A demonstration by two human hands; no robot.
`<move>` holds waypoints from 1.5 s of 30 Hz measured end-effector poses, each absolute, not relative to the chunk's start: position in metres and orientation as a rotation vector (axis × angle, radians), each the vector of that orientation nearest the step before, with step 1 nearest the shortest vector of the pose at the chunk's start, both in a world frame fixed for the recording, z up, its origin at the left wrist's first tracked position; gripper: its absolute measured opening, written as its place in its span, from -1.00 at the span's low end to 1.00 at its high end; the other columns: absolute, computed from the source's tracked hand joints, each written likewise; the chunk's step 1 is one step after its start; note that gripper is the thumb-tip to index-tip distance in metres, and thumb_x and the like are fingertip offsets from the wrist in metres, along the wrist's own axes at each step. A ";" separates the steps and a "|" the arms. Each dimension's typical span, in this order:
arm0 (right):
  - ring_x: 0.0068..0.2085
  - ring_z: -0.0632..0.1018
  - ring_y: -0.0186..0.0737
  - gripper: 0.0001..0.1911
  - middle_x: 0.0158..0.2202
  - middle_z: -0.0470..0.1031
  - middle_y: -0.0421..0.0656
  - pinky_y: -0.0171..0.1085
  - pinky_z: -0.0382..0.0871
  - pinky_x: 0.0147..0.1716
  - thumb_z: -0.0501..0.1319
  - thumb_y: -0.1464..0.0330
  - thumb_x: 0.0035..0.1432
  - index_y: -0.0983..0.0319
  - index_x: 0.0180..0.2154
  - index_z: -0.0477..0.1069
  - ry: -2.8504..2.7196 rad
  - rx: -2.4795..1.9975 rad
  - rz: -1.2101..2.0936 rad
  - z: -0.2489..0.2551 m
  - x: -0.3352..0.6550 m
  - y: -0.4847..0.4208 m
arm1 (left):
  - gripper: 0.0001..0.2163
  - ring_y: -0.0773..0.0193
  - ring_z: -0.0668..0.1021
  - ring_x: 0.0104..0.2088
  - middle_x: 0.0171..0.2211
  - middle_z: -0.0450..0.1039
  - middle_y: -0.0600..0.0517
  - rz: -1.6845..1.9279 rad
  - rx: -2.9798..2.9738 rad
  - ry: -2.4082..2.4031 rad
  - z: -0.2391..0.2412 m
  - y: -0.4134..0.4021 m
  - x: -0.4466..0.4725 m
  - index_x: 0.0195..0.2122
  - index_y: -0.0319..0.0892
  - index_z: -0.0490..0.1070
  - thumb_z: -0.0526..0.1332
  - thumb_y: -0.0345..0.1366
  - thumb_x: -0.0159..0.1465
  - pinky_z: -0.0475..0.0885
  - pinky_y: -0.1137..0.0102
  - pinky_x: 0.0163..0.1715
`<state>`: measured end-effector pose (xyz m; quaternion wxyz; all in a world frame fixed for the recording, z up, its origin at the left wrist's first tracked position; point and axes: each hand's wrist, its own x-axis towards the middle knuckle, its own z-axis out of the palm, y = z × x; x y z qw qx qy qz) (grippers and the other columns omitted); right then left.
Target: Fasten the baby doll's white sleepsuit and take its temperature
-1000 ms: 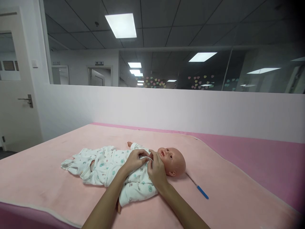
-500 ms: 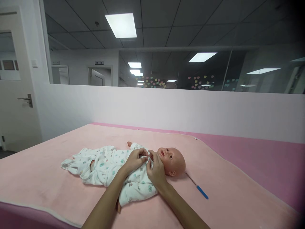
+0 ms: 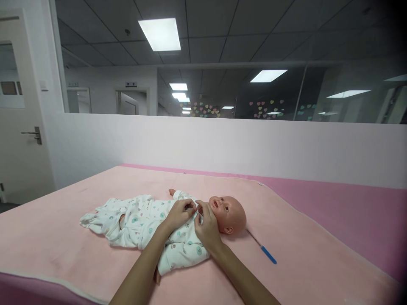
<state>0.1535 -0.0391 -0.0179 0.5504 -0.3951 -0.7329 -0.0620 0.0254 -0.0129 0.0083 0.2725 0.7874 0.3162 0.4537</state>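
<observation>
A baby doll (image 3: pixel 233 214) lies on its back with its head to the right. It wears a white baby outfit (image 3: pixel 182 256) printed with small green and dark figures. Both of my hands meet over the upper chest, just below the chin. My left hand (image 3: pixel 178 215) is closed, its fingertips pinching cloth at the outfit's neckline. Against it, my right hand (image 3: pixel 208 224) pinches a thin white strip of the same outfit between thumb and fingers. My fingers partly hide the neckline, so the exact fastening cannot be made out.
A thin rod with a blue handle (image 3: pixel 269 255) lies beside the doll's head. Under everything is a pale pink blanket (image 3: pixel 302 262) on a darker pink padded surface (image 3: pixel 343 207). A white wall (image 3: pixel 254 148) with a window above stands behind; a door (image 3: pixel 22 144) is at left.
My fingertips have shifted slightly at the neckline, and less of the white strip shows between them. The doll and rod keep their places; the whole view has moved a little.
</observation>
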 end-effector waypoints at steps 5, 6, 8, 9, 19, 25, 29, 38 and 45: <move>-0.26 0.39 -0.25 -0.65 -0.29 0.33 -0.10 -0.25 0.34 -0.27 -0.06 0.58 0.00 0.23 -0.16 0.23 -1.744 -0.948 -0.134 -0.016 0.153 -0.040 | -0.90 0.32 0.41 -0.43 -0.49 0.40 0.07 1.250 2.153 0.876 0.010 -0.016 0.027 -0.49 -0.23 0.33 0.04 -0.45 0.03 0.28 0.45 -0.39; -0.27 0.38 -0.25 -0.66 -0.29 0.33 -0.10 -0.25 0.33 -0.28 -0.06 0.58 0.01 0.23 -0.16 0.23 -1.741 -0.953 -0.124 -0.016 0.153 -0.040 | -0.90 0.32 0.42 -0.43 -0.49 0.40 0.07 1.241 2.156 0.882 0.011 -0.017 0.027 -0.48 -0.22 0.34 0.04 -0.45 0.02 0.28 0.45 -0.39; -0.28 0.38 -0.25 -0.67 -0.30 0.32 -0.11 -0.26 0.33 -0.28 -0.07 0.58 0.01 0.22 -0.18 0.24 -1.734 -0.961 -0.097 -0.016 0.153 -0.040 | -0.90 0.31 0.42 -0.42 -0.47 0.41 0.06 1.223 2.164 0.904 0.011 -0.017 0.026 -0.46 -0.23 0.35 0.06 -0.44 0.02 0.29 0.45 -0.39; -0.29 0.37 -0.26 -0.68 -0.31 0.31 -0.12 -0.26 0.32 -0.29 -0.07 0.59 0.01 0.21 -0.20 0.24 -1.728 -0.964 -0.085 -0.016 0.153 -0.040 | -0.90 0.31 0.43 -0.41 -0.46 0.42 0.06 1.216 2.170 0.915 0.011 -0.017 0.026 -0.45 -0.23 0.36 0.08 -0.43 0.01 0.29 0.45 -0.38; -0.32 0.34 -0.29 -0.75 -0.36 0.22 -0.15 -0.28 0.31 -0.31 -0.08 0.63 -0.02 0.21 -0.40 0.24 -1.663 -0.941 -0.096 -0.021 0.153 -0.036 | -0.86 0.29 0.47 -0.38 -0.42 0.48 0.04 1.155 2.160 0.915 0.010 -0.014 0.022 -0.41 -0.24 0.46 0.15 -0.39 0.00 0.32 0.44 -0.36; -0.35 0.31 -0.30 -0.75 -0.37 0.20 -0.16 -0.30 0.28 -0.35 -0.07 0.64 -0.03 0.22 -0.44 0.24 -1.680 -0.947 -0.101 -0.021 0.153 -0.035 | -0.87 0.30 0.47 -0.41 -0.45 0.49 0.04 1.162 2.178 0.927 0.010 -0.013 0.022 -0.45 -0.24 0.46 0.15 -0.36 0.02 0.32 0.45 -0.39; -0.35 0.31 -0.31 -0.75 -0.38 0.20 -0.17 -0.31 0.27 -0.35 -0.07 0.64 -0.05 0.22 -0.46 0.25 -1.671 -0.944 -0.106 -0.020 0.153 -0.036 | -0.87 0.30 0.47 -0.41 -0.46 0.49 0.04 1.150 2.200 0.943 0.011 -0.014 0.021 -0.45 -0.23 0.47 0.16 -0.34 0.03 0.33 0.45 -0.37; -0.38 0.32 -0.26 -0.77 -0.40 0.24 -0.15 -0.27 0.28 -0.40 -0.04 0.59 -0.08 0.21 -0.49 0.29 -1.635 -0.954 -0.144 -0.017 0.153 -0.039 | -0.91 0.25 0.48 -0.28 -0.34 0.48 -0.01 1.218 2.174 0.896 0.007 -0.012 0.020 -0.47 -0.23 0.46 0.18 -0.36 0.01 0.35 0.43 -0.24; -0.38 0.32 -0.27 -0.77 -0.41 0.26 -0.15 -0.28 0.28 -0.40 -0.03 0.60 -0.11 0.21 -0.50 0.30 -1.622 -0.961 -0.156 -0.016 0.153 -0.040 | -0.90 0.25 0.48 -0.27 -0.32 0.47 -0.01 1.167 2.183 0.836 0.009 -0.013 0.020 -0.43 -0.22 0.44 0.20 -0.34 0.02 0.35 0.42 -0.22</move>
